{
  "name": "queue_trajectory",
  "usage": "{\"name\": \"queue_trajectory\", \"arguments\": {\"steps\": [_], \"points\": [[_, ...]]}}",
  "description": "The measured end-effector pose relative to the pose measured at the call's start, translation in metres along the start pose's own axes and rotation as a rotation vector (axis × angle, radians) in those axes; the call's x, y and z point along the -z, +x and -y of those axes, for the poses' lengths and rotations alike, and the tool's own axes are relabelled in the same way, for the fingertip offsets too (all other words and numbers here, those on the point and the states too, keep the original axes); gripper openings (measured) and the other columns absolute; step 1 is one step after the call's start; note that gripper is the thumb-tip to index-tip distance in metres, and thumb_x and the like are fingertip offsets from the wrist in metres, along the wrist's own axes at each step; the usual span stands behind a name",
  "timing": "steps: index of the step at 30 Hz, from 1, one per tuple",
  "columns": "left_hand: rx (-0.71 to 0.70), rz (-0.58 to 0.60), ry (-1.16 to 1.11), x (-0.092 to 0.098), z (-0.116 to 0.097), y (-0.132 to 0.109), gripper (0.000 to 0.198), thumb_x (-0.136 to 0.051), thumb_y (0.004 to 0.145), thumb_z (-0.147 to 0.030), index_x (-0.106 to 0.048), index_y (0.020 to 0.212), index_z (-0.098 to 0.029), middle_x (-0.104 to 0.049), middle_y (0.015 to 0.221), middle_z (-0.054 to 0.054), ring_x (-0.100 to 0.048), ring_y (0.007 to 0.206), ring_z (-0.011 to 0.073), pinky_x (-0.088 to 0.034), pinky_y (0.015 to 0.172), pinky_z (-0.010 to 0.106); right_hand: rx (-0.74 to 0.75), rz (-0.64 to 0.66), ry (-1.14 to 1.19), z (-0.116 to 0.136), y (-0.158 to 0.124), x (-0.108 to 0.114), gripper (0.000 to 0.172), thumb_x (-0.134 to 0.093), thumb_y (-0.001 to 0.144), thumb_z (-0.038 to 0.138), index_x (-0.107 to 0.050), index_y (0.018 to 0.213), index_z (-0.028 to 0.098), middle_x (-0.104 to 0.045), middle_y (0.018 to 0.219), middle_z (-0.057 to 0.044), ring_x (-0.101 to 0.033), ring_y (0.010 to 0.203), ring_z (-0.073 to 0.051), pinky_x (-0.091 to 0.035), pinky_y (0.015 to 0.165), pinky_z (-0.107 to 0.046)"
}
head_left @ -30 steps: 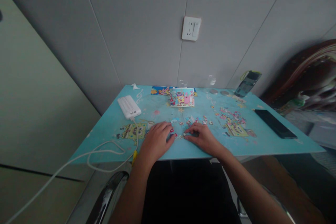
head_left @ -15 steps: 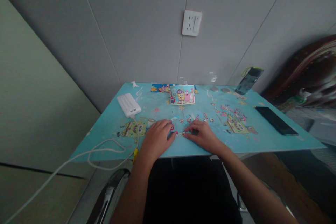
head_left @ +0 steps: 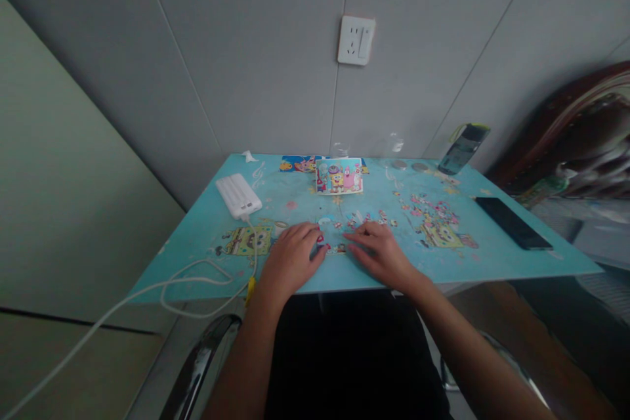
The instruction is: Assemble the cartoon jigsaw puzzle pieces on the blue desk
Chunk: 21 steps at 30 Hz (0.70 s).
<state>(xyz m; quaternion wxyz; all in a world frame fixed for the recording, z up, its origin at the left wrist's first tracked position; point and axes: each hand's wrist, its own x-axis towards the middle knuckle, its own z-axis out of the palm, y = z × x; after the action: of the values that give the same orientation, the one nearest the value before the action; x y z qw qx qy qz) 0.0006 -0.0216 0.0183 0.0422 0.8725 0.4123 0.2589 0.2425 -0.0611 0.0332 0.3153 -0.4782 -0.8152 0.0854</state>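
Observation:
My left hand (head_left: pixel 295 252) rests on the blue cartoon-printed tabletop (head_left: pixel 197 243), its thumb apart from its fingers. Its fingertips touch or nearly touch joined jigsaw puzzle pieces (head_left: pixel 336 249) that form a small row near the front edge. At the right end of that row, my right hand (head_left: pixel 381 252) lies with index finger and thumb parted and nothing visible between them. Loose puzzle pieces (head_left: pixel 382 216) lie just beyond the right hand. Behind them stands a cartoon picture card (head_left: pixel 339 178). My fingers hide part of the row.
A heap of puzzle pieces (head_left: pixel 438 210) lies to the right, beside a black phone (head_left: pixel 512 223). On the left is a white power bank (head_left: pixel 239 195) with a cable (head_left: pixel 197 281) trailing off the edge. A dark bottle (head_left: pixel 462 149) stands at the back right.
The fingers of my right hand have parted and come away from the small piece at the row's right end. My left hand stays almost in place. The view has shifted slightly.

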Motion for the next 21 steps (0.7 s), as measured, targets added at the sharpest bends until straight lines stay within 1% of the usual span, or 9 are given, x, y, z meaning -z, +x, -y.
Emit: {"name": "queue_trajectory", "arguments": {"steps": [2, 4, 7, 9, 11, 13, 17, 21], "points": [[-0.003, 0.000, -0.001, -0.001, 0.001, 0.000, 0.025, -0.060, 0.095, -0.032, -0.066, 0.117, -0.021, -0.066, 0.125, 0.009, -0.059, 0.119, 0.0273, -0.046, 0.106, 0.047, -0.052, -0.107, 0.046, -0.006, -0.006, 0.006, 0.028, -0.054, 0.099, 0.029, -0.072, 0.120, 0.024, -0.068, 0.100, -0.008, -0.062, 0.095, -0.022, -0.047, 0.087, -0.037], [-0.006, -0.001, -0.002, -0.002, 0.002, 0.000, 0.025, -0.059, 0.096, -0.033, -0.066, 0.117, -0.022, -0.066, 0.125, 0.009, -0.060, 0.119, 0.0271, -0.046, 0.106, 0.047, -0.136, -0.199, 0.029, -0.019, -0.014, 0.016, 0.028, -0.052, 0.100, 0.028, -0.073, 0.117, 0.022, -0.069, 0.096, -0.008, -0.063, 0.091, -0.021, -0.048, 0.084, -0.035], [-0.010, -0.001, -0.003, -0.003, 0.003, 0.000, 0.025, -0.058, 0.096, -0.034, -0.066, 0.117, -0.022, -0.066, 0.126, 0.008, -0.060, 0.119, 0.0269, -0.046, 0.106, 0.046, -0.297, -0.322, -0.126, -0.049, -0.026, 0.035, 0.028, -0.053, 0.097, 0.029, -0.075, 0.110, 0.018, -0.069, 0.090, -0.008, -0.062, 0.080, -0.021, -0.048, 0.079, -0.035], [-0.009, -0.003, -0.007, -0.003, 0.003, -0.001, 0.025, -0.058, 0.097, -0.034, -0.066, 0.117, -0.022, -0.066, 0.126, 0.008, -0.060, 0.119, 0.0268, -0.046, 0.106, 0.046, -0.382, -0.365, -0.244, -0.069, -0.032, 0.045, 0.029, -0.054, 0.095, 0.029, -0.075, 0.109, 0.016, -0.069, 0.089, -0.009, -0.062, 0.078, -0.021, -0.048, 0.079, -0.035], [-0.009, -0.007, -0.013, -0.003, 0.004, -0.001, 0.026, -0.057, 0.097, -0.034, -0.066, 0.117, -0.021, -0.066, 0.126, 0.008, -0.060, 0.119, 0.0268, -0.047, 0.106, 0.047, -0.423, -0.356, -0.305, -0.083, -0.035, 0.050, 0.030, -0.053, 0.094, 0.029, -0.075, 0.108, 0.015, -0.070, 0.089, -0.009, -0.062, 0.078, -0.022, -0.047, 0.079, -0.036], [-0.012, -0.009, -0.017, -0.003, 0.004, 0.000, 0.026, -0.057, 0.096, -0.034, -0.067, 0.116, -0.021, -0.066, 0.126, 0.008, -0.060, 0.119, 0.0269, -0.047, 0.106, 0.047, -0.441, -0.309, -0.317, -0.090, -0.036, 0.051, 0.031, -0.052, 0.094, 0.030, -0.075, 0.109, 0.015, -0.070, 0.088, -0.009, -0.062, 0.078, -0.022, -0.047, 0.079, -0.035], [-0.016, -0.003, -0.005, -0.003, 0.005, 0.000, 0.026, -0.057, 0.096, -0.032, -0.067, 0.117, -0.021, -0.066, 0.126, 0.009, -0.060, 0.119, 0.0270, -0.047, 0.106, 0.047, -0.441, -0.190, -0.320, -0.094, -0.033, 0.045, 0.033, -0.054, 0.095, 0.036, -0.076, 0.112, 0.017, -0.069, 0.089, -0.009, -0.063, 0.083, -0.023, -0.047, 0.080, -0.035], [-0.022, -0.004, 0.003, -0.003, 0.005, 0.001, 0.026, -0.056, 0.097, -0.033, -0.066, 0.117, -0.021, -0.066, 0.126, 0.009, -0.060, 0.120, 0.0264, -0.047, 0.106, 0.047, -0.410, -0.135, -0.311, -0.095, -0.029, 0.044, 0.032, -0.056, 0.094, 0.037, -0.077, 0.111, 0.021, -0.069, 0.093, -0.010, -0.064, 0.089, -0.024, -0.047, 0.085, -0.037]]}}
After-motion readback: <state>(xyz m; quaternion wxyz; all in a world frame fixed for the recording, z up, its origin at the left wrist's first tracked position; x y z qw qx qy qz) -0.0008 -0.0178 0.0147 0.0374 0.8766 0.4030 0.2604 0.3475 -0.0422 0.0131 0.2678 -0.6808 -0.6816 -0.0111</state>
